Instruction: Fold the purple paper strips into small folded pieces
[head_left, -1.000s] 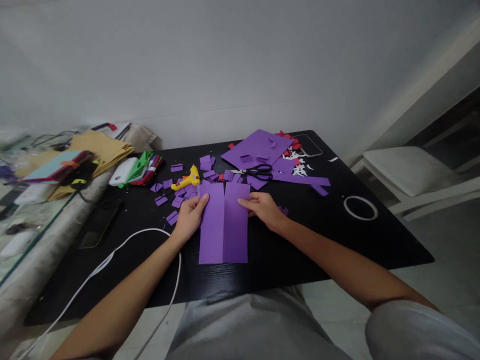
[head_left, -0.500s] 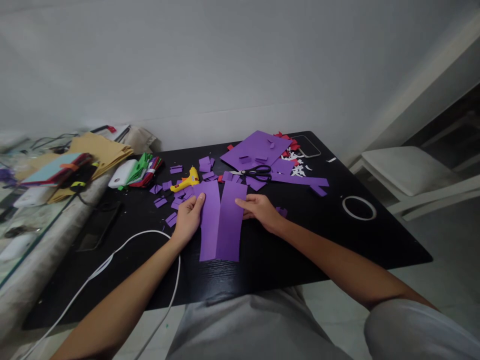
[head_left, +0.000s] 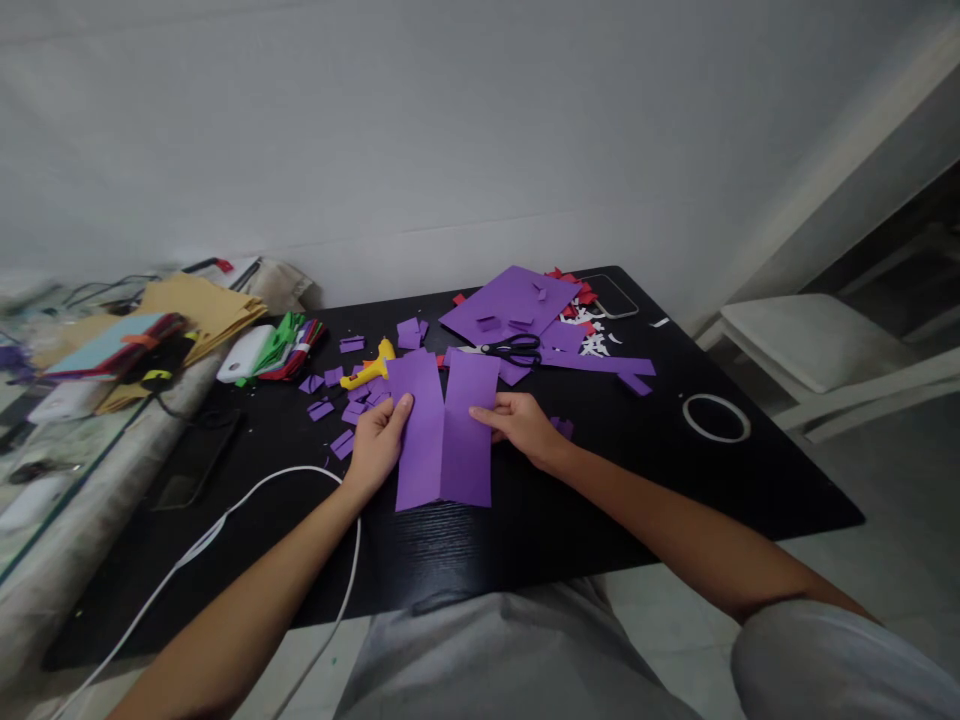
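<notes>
A purple sheet of paper (head_left: pixel 466 450) is held up over the front of the black table, slit from its far edge so two flaps spread apart. My left hand (head_left: pixel 381 437) pinches the left flap, thumb on top. On the right flap, my right hand (head_left: pixel 517 422) grips the outer edge between thumb and fingers. Just beyond the paper lie a yellow glue gun (head_left: pixel 369 366) and black-handled scissors (head_left: pixel 510 349). Small folded purple pieces (head_left: pixel 320 410) are scattered near my left hand.
A large purple sheet (head_left: pixel 510 300), red and white scraps (head_left: pixel 596 338) and a phone-like frame (head_left: pixel 611 295) lie at the back right. A white ring (head_left: pixel 716 417) rests at right. A white cable (head_left: pixel 255 487) loops by my left forearm. Folded coloured papers (head_left: pixel 289 345) sit at left.
The purple sheet's near end has opened out wider and flatter, its near edge tilting slightly up and away. Both hands keep their hold, with little movement.
</notes>
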